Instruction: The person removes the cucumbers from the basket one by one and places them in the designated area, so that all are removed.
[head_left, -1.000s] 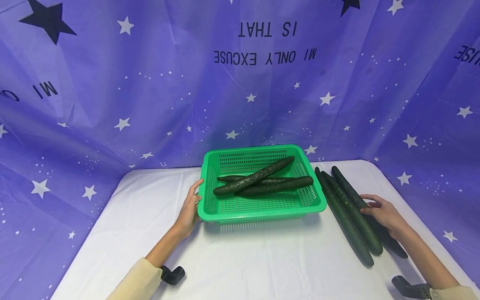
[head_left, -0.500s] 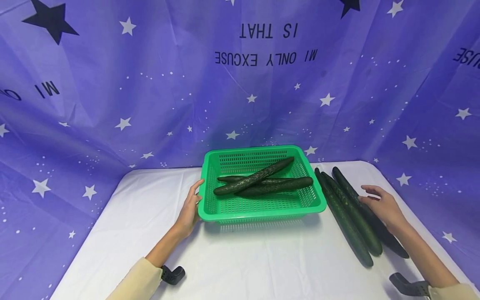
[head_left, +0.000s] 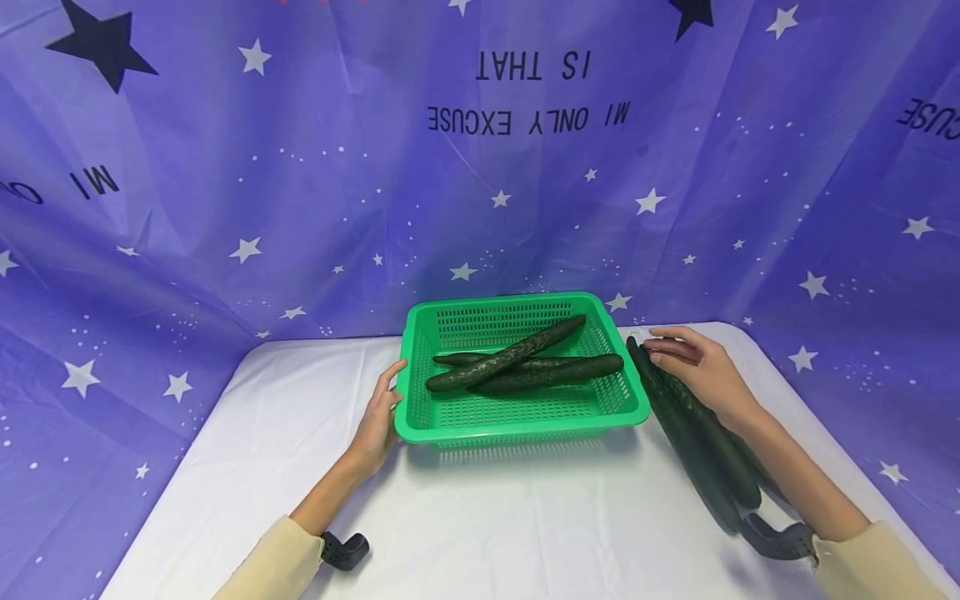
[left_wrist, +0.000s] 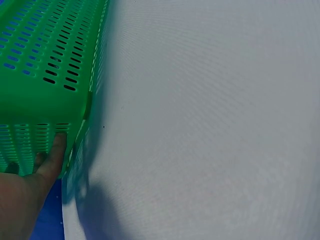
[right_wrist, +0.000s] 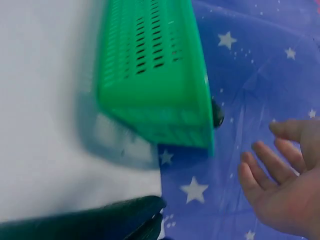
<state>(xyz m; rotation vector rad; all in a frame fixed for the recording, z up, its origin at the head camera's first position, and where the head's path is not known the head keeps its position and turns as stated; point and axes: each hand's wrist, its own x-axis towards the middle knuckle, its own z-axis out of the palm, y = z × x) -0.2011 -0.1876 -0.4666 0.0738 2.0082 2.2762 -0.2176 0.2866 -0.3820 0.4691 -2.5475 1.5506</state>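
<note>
A green basket [head_left: 517,434] sits at the centre of the head view, with three dark cucumbers [head_left: 506,356] lying crossed inside. At its left rim, the left hand [head_left: 377,427] touches the outer wall with extended fingers. Right of centre, the right hand [head_left: 701,367], loosely spread and holding nothing, hovers above more cucumbers [head_left: 690,442] on a white tablecloth [head_left: 510,525]. A purple starry backdrop [head_left: 337,208] fills the upper frame.
</note>
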